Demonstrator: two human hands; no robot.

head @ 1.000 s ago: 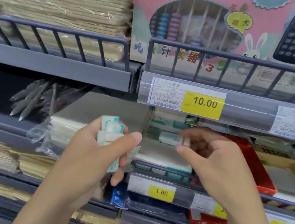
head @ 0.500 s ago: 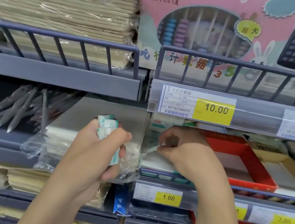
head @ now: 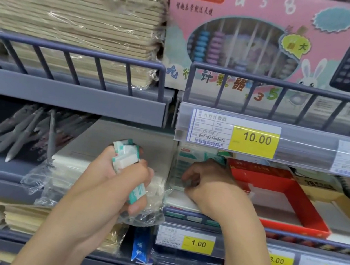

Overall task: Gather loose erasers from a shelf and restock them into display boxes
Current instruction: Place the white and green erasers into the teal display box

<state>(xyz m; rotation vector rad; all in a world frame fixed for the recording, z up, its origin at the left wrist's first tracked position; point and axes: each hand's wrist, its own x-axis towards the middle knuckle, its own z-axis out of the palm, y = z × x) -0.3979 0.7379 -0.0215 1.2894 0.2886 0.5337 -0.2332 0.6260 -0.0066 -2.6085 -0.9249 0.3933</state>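
**Gathering erasers from the shelf, one hand full, the other reaching in**

The person is standing close to the store shelving and is midway through the gathering step, by my reading. The left hand [head: 115, 175] is clenching a small bundle of erasers [head: 127, 155], white blocks in teal-and-white sleeves, with several poking up above the knuckles and another showing lower between the fingers. That hand is hovering in front of the shelf, just before a crumpled clear plastic wrap [head: 45, 182] that is lying on the shelf.

The right hand [head: 209, 184] is reaching into the shelf bay above the 1.00 price tag [head: 197, 243], knuckles up and fingers curled downward over what looks like a teal-and-white eraser display box [head: 191, 156]. Whether those fingertips are pinching an eraser I cannot tell; they are hidden beneath the hand and the spot is blurred. Just to its right, a red display box [head: 310, 205] is sitting with its inside mostly bare.

The two hands are near each other but apart. The next move, as I judge it, is calling for the right hand to come away with whatever it finds, pass it to the left-hand bundle, or begin laying the bundle neatly into a box. The full left grip is looking crowded, so a slip seems possible.
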